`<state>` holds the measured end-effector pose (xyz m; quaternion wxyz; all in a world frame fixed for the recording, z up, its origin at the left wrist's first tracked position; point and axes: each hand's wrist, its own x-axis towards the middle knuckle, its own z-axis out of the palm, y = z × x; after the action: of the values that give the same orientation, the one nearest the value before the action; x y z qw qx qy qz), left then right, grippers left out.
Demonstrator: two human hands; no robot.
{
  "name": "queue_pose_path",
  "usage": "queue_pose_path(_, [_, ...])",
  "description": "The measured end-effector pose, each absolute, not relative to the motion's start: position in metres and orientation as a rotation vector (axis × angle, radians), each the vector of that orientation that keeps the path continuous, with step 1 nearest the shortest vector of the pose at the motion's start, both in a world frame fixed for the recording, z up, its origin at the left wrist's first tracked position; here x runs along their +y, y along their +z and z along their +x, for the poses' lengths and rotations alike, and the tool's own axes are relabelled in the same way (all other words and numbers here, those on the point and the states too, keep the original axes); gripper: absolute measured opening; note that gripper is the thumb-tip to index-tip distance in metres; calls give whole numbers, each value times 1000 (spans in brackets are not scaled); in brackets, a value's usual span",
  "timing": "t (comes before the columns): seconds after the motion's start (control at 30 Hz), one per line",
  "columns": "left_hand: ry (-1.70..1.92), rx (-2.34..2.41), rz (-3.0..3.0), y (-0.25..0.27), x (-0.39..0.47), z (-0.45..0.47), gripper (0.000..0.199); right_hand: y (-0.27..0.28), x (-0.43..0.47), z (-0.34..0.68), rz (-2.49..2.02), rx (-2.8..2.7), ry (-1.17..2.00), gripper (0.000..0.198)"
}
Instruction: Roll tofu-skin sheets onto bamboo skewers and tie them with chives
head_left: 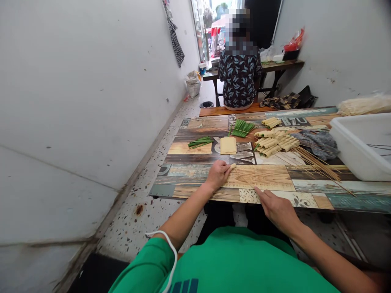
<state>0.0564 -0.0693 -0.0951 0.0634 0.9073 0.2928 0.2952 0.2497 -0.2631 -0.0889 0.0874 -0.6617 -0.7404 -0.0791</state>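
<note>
My left hand (217,176) is closed around a small pale-yellow roll (233,166) that looks like rolled tofu skin. My right hand (276,206) pinches the near end of a thin wooden skewer (245,179), which slants up toward the roll; whether its tip has entered the roll is hidden. Just beyond my left hand lies a stack of square tofu-skin sheets (228,145). Cut green chives lie in a small bunch (200,142) on the left and a larger bunch (242,128) behind the sheets. Skewered rolls (276,142) are piled to the right.
Loose skewers (319,165) fan across the patterned table (262,175) beside a grey cloth (317,143). A white plastic bin (356,152) stands at the right, a bag of skewers (365,105) behind it. Beyond the table, a person (240,77) sits on a bench facing away.
</note>
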Motion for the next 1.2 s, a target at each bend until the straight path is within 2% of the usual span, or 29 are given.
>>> queue_pose_path(1.2, [796,827,2803,-91,-65,59,40,-78,-241,242,-2098,-2355,-233,48])
